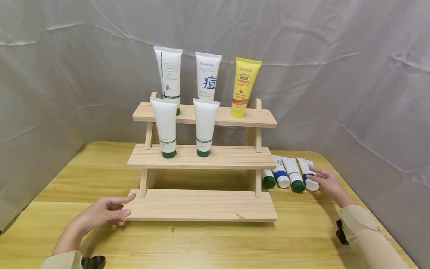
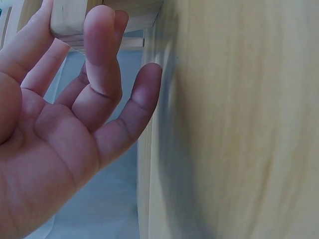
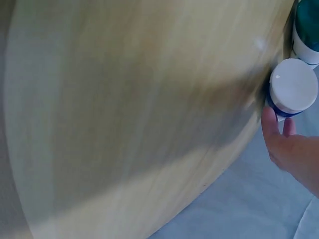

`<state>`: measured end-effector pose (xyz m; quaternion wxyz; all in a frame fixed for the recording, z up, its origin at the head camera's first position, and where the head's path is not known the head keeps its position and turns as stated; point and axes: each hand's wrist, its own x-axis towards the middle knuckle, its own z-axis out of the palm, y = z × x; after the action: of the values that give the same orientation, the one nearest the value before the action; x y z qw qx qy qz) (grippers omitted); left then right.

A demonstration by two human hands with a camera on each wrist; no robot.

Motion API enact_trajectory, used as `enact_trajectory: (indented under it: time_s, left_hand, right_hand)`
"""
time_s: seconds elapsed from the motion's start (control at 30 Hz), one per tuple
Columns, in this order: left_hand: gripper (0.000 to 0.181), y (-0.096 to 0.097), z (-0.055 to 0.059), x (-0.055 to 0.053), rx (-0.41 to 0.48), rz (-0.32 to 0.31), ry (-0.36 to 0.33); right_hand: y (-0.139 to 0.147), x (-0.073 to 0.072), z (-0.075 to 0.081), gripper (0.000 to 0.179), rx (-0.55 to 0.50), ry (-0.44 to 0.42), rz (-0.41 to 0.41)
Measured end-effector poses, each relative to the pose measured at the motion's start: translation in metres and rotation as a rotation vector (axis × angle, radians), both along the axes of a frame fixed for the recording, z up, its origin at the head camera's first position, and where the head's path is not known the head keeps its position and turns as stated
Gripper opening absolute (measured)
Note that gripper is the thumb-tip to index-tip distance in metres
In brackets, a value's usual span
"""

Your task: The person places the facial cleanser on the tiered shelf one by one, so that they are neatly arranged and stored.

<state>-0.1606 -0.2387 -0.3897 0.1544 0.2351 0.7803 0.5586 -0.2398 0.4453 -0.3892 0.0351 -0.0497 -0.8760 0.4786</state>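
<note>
A three-tier wooden display stand stands on the table. My left hand grips the left end of its lowest board, with fingers bent around the board's corner in the left wrist view. At the far right, my right hand holds a white tube with a blue band by its sides; it lies outermost in a row. The tube's white cap faces the right wrist camera. Beside it lie a green-capped tube, another blue-banded tube and a partly hidden green-capped tube.
On the top tier stand a tall white tube, a white tube with blue lettering and a yellow tube. Two white green-capped tubes stand on the middle tier. Grey cloth surrounds the wooden table behind and at the sides.
</note>
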Motion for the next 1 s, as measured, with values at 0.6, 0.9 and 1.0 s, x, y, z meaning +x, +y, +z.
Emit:
enact_trajectory:
  time_s: [0.6,0.9,1.0]
  left_hand:
    - [0.054,0.003,0.002,0.0,-0.022,-0.003,-0.009]
    - [0.049,0.0,0.0,-0.001,-0.007,-0.008,-0.005]
    - [0.05,0.001,0.001,0.0,-0.015,-0.003,-0.004]
  right_hand:
    - [-0.016,0.004,0.008,0.056,-0.051,-0.166,0.001]
    - [-0.022,0.007,0.012,0.057,-0.064,-0.179,-0.041]
    - [-0.023,0.008,0.015,0.057,-0.09,-0.205,-0.054]
